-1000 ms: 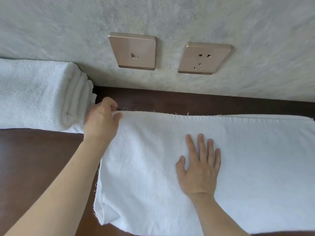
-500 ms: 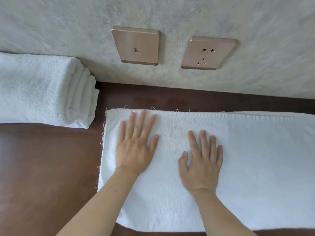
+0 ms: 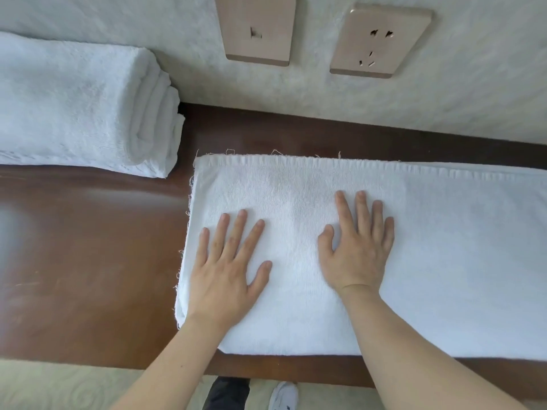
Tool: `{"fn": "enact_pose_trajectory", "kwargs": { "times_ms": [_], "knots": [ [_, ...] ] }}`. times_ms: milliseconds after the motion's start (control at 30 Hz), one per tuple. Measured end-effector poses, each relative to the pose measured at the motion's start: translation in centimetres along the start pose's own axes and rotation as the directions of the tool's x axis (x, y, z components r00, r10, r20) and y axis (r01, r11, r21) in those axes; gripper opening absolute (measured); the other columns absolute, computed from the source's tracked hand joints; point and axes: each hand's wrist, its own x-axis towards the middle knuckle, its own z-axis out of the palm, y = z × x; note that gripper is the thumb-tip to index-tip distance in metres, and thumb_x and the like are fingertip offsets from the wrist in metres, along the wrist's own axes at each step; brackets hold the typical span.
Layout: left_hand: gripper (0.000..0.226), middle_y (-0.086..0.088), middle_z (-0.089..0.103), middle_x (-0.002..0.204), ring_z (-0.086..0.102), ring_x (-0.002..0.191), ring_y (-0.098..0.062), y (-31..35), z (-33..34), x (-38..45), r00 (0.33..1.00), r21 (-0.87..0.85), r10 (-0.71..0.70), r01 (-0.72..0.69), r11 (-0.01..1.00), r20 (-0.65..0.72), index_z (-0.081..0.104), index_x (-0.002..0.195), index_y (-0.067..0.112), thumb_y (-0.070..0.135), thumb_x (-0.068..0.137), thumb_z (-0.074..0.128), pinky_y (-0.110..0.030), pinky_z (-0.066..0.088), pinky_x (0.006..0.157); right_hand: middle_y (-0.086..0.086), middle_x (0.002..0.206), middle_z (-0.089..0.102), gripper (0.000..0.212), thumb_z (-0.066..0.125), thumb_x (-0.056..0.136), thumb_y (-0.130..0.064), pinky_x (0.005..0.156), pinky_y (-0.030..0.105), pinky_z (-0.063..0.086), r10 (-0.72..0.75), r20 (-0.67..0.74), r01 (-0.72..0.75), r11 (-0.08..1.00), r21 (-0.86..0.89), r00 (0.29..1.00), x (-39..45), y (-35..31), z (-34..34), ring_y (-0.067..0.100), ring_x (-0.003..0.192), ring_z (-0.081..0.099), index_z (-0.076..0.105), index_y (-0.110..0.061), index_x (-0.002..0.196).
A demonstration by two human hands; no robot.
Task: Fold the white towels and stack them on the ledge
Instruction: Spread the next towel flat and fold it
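A white towel [image 3: 444, 247] lies flat on the dark brown wooden ledge [image 3: 88, 247], folded into a long band that runs off the right edge of the view. My left hand [image 3: 228, 267] presses flat on its left end with fingers spread. Beside it, my right hand [image 3: 358, 247] also lies flat on the towel, fingers straight. A stack of folded white towels [image 3: 74, 108] sits at the back left of the ledge, against the wall.
A textured grey wall rises behind the ledge, with a beige switch plate [image 3: 257, 28] and a beige socket plate [image 3: 379, 42]. Below the ledge's front edge I see pale patterned floor [image 3: 59, 389] and a white shoe [image 3: 282, 396].
My left hand let go of the towel's far left corner, laid flat and slid toward the near edge. My right hand stayed pressed flat. The view tilted down.
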Motion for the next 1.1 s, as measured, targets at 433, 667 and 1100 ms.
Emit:
{"fn": "enact_pose_trajectory", "kwargs": {
  "times_ms": [433,667,1100],
  "knots": [
    [0.057,0.033,0.062,0.106,0.061,0.096,0.007,-1.2,-1.6,-11.6,0.825,-0.743,-0.565,0.392,0.543,0.023,0.04,0.129,0.054,0.046,0.082,0.07,-0.012,0.045,0.071,0.002,0.167,0.011,0.064,0.018,0.097,-0.053,0.124,0.053,0.002,-0.022,-0.046,0.024,0.998,0.052,0.999,-0.1,0.0,0.0,0.031,0.154,0.004,0.016,-0.036,0.158],
    [0.078,0.032,0.058,0.1,0.056,0.094,0.001,-3.4,-1.0,-12.1,0.92,-0.61,-0.387,0.339,0.716,0.057,0.026,0.139,0.06,0.063,0.073,0.067,-0.014,0.041,0.071,0.003,0.167,0.014,0.063,0.018,0.097,-0.053,0.123,0.053,0.004,-0.034,-0.087,0.037,0.999,0.038,0.996,-0.2,-0.1,0.1,0.032,0.153,0.006,0.019,-0.034,0.157],
    [0.048,-0.006,0.045,0.15,0.034,0.145,-0.026,4.4,0.1,-6.6,0.913,-0.345,-0.191,0.06,0.937,-0.359,0.053,0.14,0.021,0.035,0.094,0.054,-0.036,0.023,0.114,0.003,0.166,0.019,0.064,0.021,0.095,-0.053,0.123,0.053,0.005,-0.039,-0.131,0.047,0.997,0.061,0.991,-0.1,-0.3,0.4,0.032,0.152,0.01,0.024,-0.034,0.156]
  ]
}}
